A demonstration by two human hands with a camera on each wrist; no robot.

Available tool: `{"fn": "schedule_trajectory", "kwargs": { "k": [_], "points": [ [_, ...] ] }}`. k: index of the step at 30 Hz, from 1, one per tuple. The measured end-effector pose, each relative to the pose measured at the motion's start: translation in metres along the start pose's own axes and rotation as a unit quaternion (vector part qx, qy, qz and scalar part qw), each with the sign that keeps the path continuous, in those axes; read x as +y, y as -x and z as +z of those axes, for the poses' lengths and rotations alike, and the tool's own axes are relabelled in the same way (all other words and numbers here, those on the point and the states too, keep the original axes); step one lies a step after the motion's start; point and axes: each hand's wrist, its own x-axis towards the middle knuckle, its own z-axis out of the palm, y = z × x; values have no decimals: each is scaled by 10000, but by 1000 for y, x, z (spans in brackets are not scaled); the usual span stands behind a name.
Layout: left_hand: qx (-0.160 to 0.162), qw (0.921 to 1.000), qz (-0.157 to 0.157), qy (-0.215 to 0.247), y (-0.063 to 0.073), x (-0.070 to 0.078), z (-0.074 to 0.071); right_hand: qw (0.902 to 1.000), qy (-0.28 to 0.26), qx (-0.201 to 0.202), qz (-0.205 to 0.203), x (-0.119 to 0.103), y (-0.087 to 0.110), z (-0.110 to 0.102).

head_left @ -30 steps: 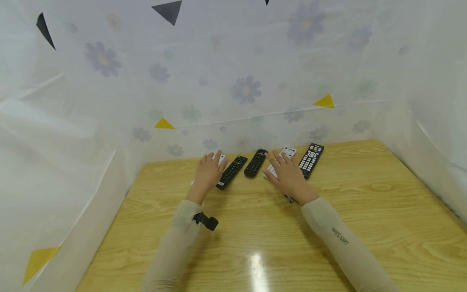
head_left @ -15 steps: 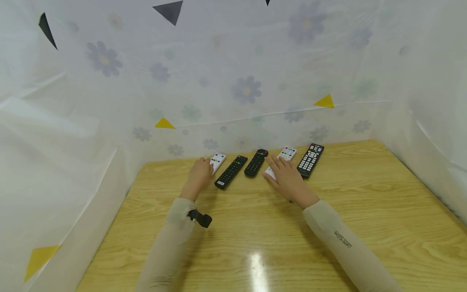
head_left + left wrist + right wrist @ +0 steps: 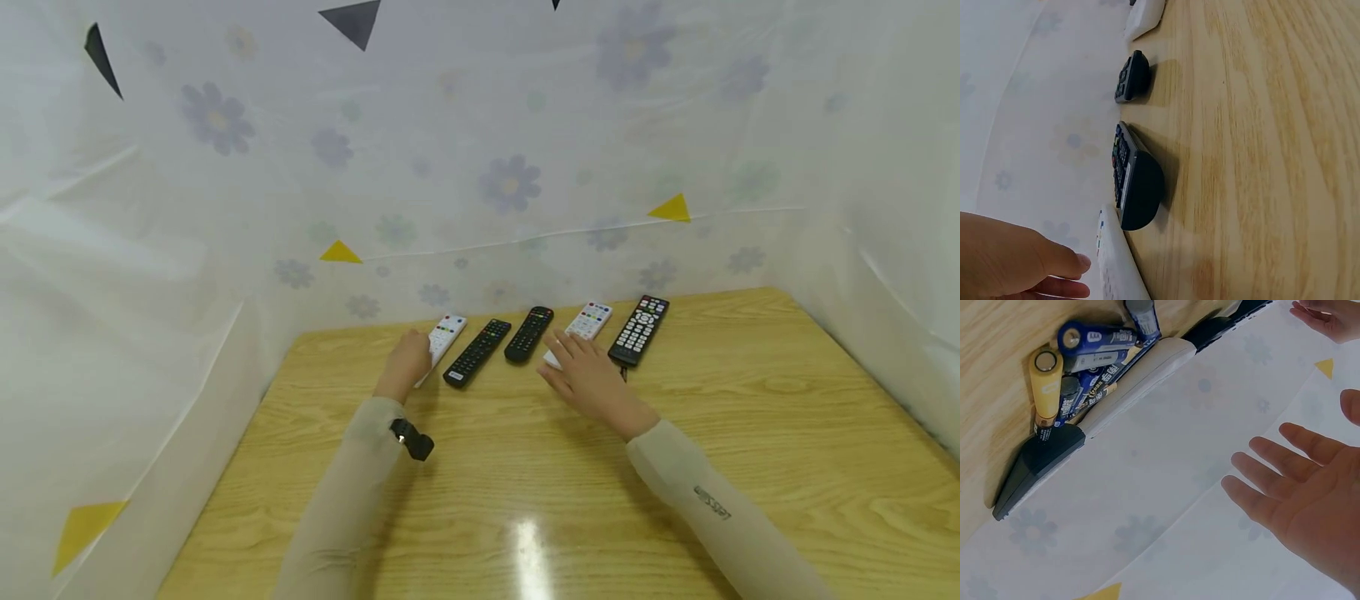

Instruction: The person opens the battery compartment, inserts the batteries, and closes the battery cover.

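Note:
My left hand [image 3: 407,365] is beside a white remote control [image 3: 447,333] at the left of the row. In the left wrist view, the thumb and fingers of that hand [image 3: 1022,262] are loosely bent beside the white remote [image 3: 1117,265], holding nothing. My right hand [image 3: 592,383] hovers with fingers spread, covering the lower part of a second white remote [image 3: 590,320] in the head view. The right wrist view shows its straight fingers well apart from several blue and yellow batteries [image 3: 1099,339] lying against that remote [image 3: 1141,378]. From the head, the hand mostly hides these batteries.
Two black remotes [image 3: 477,353] lie between the white ones, the other black remote [image 3: 529,335] more to the right. A black remote with white buttons [image 3: 639,331] ends the row at right. Flower-patterned sheeting [image 3: 480,167] rises behind the wooden table [image 3: 480,483].
My left hand has moved left off the white remote, uncovering most of it. My right hand has drawn slightly back toward me, showing more of the other white remote.

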Motion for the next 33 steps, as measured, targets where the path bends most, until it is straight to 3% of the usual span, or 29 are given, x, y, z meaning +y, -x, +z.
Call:
{"fn": "schedule_trajectory", "kwargs": {
  "k": [10,18,33],
  "points": [
    [-57,9999,-43,-140,-3,2,8,9999,73,-16,-139,-5,4,1],
    [116,9986,142,-501,-1,5,16,9996,101,51,-260,-8,5,4],
    [501,9951,-14,-849,-13,11,27,9994,200,-54,-261,-11,5,6]
  ]
}}
